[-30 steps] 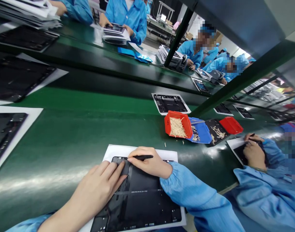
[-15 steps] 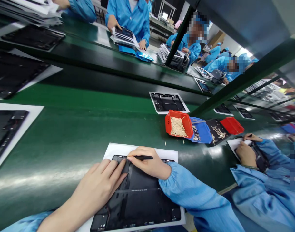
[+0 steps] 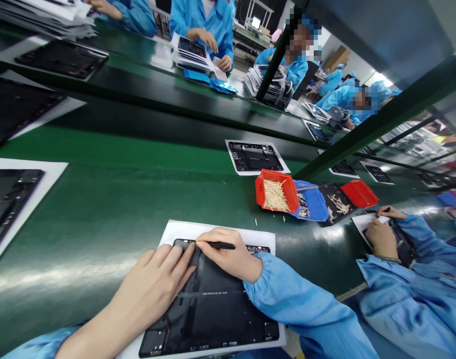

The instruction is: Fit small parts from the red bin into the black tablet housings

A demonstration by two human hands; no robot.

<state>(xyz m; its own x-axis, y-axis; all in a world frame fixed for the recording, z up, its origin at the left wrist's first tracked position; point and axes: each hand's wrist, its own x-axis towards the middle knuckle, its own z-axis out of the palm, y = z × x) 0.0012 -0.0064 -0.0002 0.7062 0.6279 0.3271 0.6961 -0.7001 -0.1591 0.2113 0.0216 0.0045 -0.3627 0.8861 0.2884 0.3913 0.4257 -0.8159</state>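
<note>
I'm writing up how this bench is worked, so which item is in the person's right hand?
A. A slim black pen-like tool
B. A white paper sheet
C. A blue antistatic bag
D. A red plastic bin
A. The right hand pinches the slim black pen-like tool, its tip near the top edge of the black tablet casing.

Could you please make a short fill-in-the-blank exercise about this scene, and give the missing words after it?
1. The right hand holds a slim black tool the way one holds a ____.
2. The left hand rests on a black tablet housing that lies on a ____ sheet of paper.
3. The bin with pale wooden sticks in it is ____ in colour.

Missing words: pen; white; red.
</note>
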